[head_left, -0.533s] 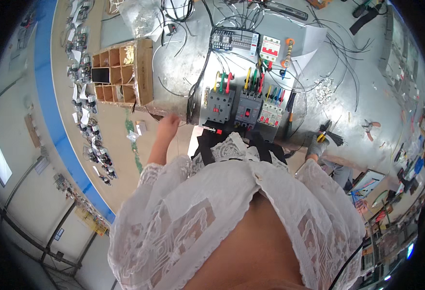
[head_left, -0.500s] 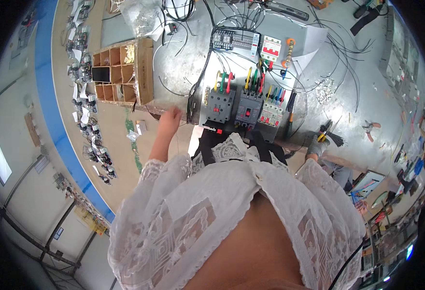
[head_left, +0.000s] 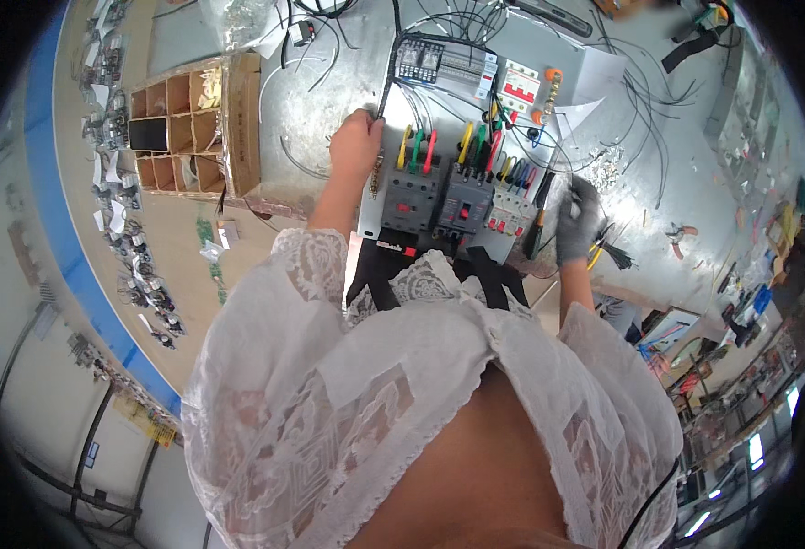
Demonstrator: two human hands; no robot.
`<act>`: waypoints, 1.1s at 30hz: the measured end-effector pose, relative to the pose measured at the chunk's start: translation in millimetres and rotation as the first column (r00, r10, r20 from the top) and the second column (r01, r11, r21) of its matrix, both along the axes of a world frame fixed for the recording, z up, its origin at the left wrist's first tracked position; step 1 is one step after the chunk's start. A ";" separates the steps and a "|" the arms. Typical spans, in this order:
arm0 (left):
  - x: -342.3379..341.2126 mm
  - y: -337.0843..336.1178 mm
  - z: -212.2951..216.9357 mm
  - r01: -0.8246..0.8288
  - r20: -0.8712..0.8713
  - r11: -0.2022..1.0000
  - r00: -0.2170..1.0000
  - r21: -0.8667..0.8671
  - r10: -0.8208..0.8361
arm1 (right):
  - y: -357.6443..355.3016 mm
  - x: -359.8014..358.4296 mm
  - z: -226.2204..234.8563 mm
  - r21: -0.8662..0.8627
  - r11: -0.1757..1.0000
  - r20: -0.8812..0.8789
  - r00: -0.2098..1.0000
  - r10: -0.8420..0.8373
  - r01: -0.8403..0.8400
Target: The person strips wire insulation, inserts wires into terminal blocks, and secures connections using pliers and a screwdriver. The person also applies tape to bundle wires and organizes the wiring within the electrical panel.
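My bare left hand (head_left: 355, 145) is closed at the left edge of a metal mounting panel, its fingers around a black wire bundle (head_left: 387, 96). My right hand (head_left: 577, 220), in a grey glove, is over the table right of the panel, fingers stretched forward and a little apart. Yellow-handled pliers (head_left: 595, 254) lie beside that hand's wrist. A screwdriver (head_left: 534, 233) rests between the hand and the panel. The panel carries a contactor (head_left: 410, 203), a dark circuit breaker (head_left: 466, 206), small white breakers (head_left: 509, 216) and a terminal block (head_left: 444, 64), with coloured sleeved wires.
A divided cardboard box (head_left: 242, 123) stands at the table's left. Loose black wires (head_left: 645, 119), small metal scraps (head_left: 604, 166) and orange-handled pliers (head_left: 681, 236) lie to the right. White paper (head_left: 595, 78) lies near the panel's upper right.
My left hand has moved up and right from the table edge to the wire bundle, whose lower end has shifted up. My right hand has left the yellow-handled pliers and moved forward and left.
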State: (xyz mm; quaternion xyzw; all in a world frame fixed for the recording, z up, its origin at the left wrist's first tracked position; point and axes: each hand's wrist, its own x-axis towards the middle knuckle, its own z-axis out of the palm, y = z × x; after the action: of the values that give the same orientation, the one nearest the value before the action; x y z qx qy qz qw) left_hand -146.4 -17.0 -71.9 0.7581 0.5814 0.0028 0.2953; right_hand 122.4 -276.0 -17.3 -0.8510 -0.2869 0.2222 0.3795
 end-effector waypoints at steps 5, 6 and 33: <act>-1.4 2.0 -12.1 0.069 -0.058 0.997 0.996 0.024 -0.068 | 189.4 -74.1 27.7 -0.163 0.589 0.108 0.579 0.808 -0.791; -2.0 3.9 -11.1 0.060 -0.017 0.998 0.998 -0.003 -0.060 | 215.0 -89.4 15.3 -0.253 0.502 0.147 0.480 0.865 -0.827; -45.5 -41.2 13.2 -0.048 0.107 0.968 0.991 -0.246 0.077 | 288.0 -135.2 -57.9 -0.634 0.338 0.289 0.193 0.938 -0.695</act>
State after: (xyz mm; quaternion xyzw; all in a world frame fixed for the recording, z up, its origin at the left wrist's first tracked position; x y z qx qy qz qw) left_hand -191.9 -58.2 -58.7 0.6961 0.5828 -0.0151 0.4190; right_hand -12.8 12.0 -75.2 -0.6247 -0.7616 0.1480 -0.0882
